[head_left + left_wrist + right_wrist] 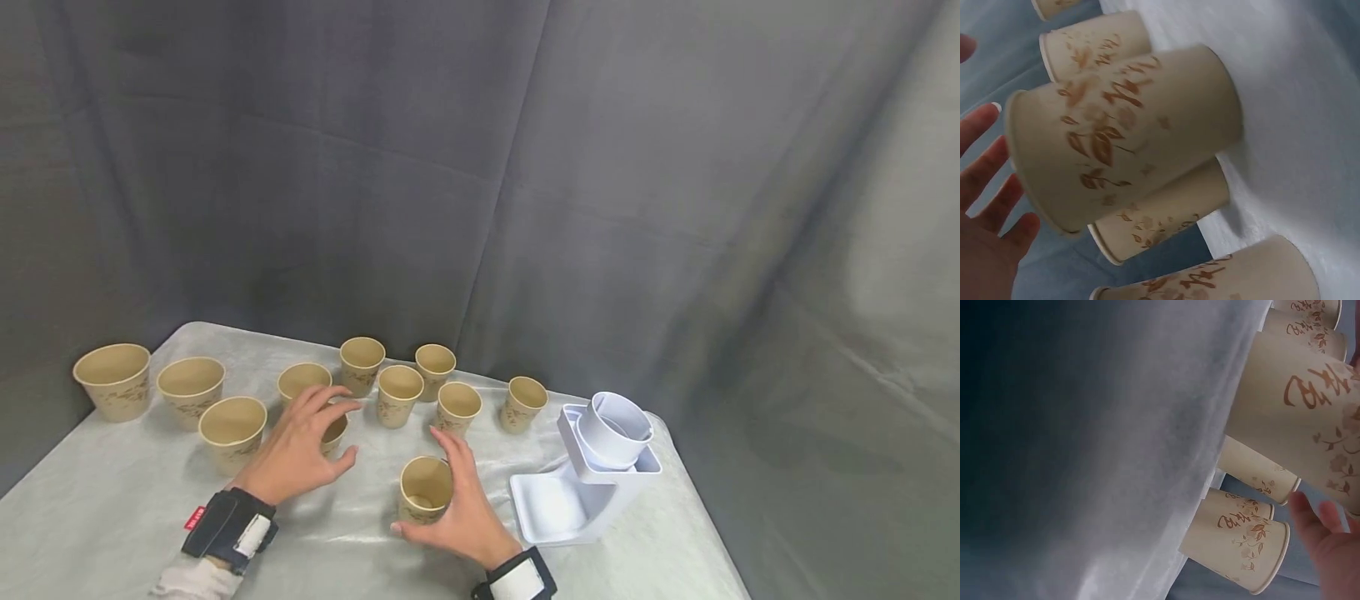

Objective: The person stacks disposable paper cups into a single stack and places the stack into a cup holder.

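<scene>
My left hand (303, 442) is spread over a tan paper cup (334, 435), partly hidden behind it in the head view. Seen from the left wrist, that cup (1125, 137) stands upright with printed leaves, its rim beside my loosely bent fingers (985, 169). On the right, thumb and fingers of my right hand (465, 500) reach around the side of another upright cup (426, 492), the thumb low in front and a gap at the far fingertips. The right wrist view shows this cup (1297, 412) large, with fingers (1313, 528) near its rim.
Several more tan cups stand behind, including a small one (523, 405) and a large one (114, 383) at the far left. A white stand (611, 492) with a white round holder (615, 429) is right of my right hand. A grey curtain (375, 167) hangs behind the table.
</scene>
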Tool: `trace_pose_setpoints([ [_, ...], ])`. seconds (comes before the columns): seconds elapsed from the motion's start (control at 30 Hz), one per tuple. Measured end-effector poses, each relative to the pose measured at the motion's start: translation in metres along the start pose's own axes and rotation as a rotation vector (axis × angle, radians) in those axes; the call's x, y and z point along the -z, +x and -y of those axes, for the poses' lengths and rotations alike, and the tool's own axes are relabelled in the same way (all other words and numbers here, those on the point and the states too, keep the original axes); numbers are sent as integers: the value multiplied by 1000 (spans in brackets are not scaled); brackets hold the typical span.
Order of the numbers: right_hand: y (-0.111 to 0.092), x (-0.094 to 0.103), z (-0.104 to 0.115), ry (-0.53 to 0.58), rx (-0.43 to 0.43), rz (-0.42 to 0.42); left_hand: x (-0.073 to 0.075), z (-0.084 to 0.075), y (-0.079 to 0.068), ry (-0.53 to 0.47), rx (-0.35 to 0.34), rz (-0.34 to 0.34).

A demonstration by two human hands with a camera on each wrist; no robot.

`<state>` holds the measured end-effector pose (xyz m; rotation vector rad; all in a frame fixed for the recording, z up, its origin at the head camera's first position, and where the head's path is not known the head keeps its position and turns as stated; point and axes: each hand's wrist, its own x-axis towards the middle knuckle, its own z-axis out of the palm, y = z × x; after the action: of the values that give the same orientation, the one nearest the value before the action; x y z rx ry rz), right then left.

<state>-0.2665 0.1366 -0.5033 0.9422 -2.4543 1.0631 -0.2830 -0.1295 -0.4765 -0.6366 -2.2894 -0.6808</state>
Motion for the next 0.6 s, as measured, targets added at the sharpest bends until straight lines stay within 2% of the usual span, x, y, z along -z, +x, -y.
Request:
trace_pose_setpoints([
  [0.13,3,-2,-2,-26,-8,9,-3,6,-2,40,-2,36],
  [0.37,1,-3,-11,-18,-24,43,-3,9,-6,100,36,127],
  [0.47,-1,-4,-14,43,-47,63,-3,9,-7,103,31,140],
  [0.6,0,-4,-15,142,-96,95,-4,10,-7,89,-4,109],
])
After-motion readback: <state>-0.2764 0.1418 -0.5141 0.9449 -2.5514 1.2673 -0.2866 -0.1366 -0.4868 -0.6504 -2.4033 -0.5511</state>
